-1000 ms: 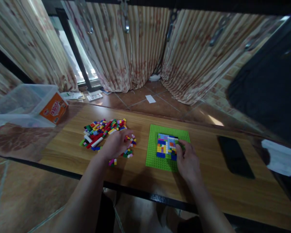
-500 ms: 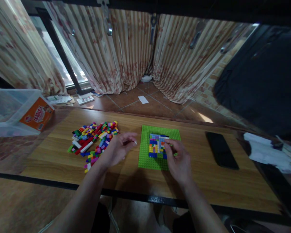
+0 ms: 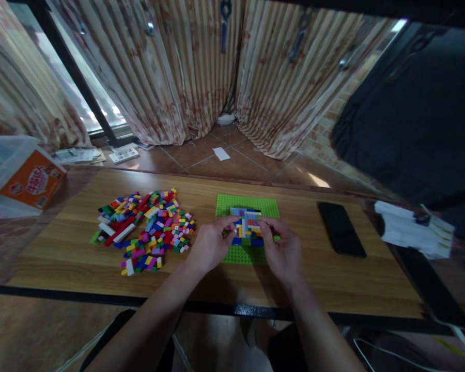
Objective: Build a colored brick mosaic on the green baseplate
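Note:
My left hand (image 3: 212,246) reaches over the left side of a green studded baseplate (image 3: 270,205), thumb and finger pinched on a small white brick (image 3: 235,232). On the baseplate lies a flat patchwork of toy bricks (image 3: 249,225) in blue, light blue, white, yellow and orange. My right hand (image 3: 283,252) is at the right side of this patchwork, thumb and fingers drawn together at its edge. Whether anything is between them is hidden. The loose toy bricks (image 3: 158,238) lie in a many-coloured heap left of my left hand.
A black phone (image 3: 341,229) lies on the wooden table (image 3: 302,289) to the right, with white papers (image 3: 401,227) beyond it. A clear plastic bin (image 3: 8,155) with an orange label stands at the far left. Curtains (image 3: 201,77) hang behind the table.
My left hand has moved right, from beside the baseplate to over the brick patchwork, carrying the white brick. My right hand stays by the patchwork. The view has shifted slightly.

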Action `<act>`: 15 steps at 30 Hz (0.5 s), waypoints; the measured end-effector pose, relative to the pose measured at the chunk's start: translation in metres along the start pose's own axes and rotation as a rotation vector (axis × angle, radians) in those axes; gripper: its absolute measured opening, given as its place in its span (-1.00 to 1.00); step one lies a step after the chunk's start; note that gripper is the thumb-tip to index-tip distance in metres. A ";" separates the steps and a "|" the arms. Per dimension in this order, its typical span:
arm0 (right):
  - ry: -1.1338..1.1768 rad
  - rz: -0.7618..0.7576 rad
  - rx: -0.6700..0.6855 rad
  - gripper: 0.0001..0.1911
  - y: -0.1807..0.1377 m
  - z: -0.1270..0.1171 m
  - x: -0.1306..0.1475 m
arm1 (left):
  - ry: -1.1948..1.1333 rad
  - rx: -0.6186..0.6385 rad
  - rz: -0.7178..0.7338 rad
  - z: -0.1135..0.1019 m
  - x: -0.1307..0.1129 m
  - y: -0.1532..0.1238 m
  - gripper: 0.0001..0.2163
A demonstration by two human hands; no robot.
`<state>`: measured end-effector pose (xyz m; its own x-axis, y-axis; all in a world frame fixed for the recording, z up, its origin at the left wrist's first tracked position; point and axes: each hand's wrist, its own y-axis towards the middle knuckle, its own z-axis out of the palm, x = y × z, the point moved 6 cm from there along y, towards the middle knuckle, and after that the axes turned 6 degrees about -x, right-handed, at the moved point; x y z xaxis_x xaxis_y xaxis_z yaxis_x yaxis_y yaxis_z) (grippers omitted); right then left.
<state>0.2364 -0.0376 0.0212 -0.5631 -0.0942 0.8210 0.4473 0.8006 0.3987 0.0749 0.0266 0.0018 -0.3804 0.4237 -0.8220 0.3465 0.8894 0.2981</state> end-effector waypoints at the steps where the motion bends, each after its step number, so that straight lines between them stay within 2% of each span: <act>1: -0.007 -0.006 0.010 -0.75 0.000 0.001 0.001 | 0.022 -0.005 0.012 0.001 -0.001 0.001 -0.68; 7: -0.024 -0.023 0.027 -0.75 0.000 0.003 0.002 | 0.148 0.015 0.073 0.007 -0.005 0.003 -0.66; 15: -0.050 0.000 0.014 -0.71 0.002 0.001 -0.005 | 0.152 -0.026 0.030 0.007 -0.002 0.005 -0.63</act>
<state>0.2394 -0.0353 0.0176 -0.5972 -0.0653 0.7995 0.4376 0.8088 0.3929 0.0837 0.0285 0.0014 -0.4964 0.4698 -0.7300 0.3385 0.8791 0.3355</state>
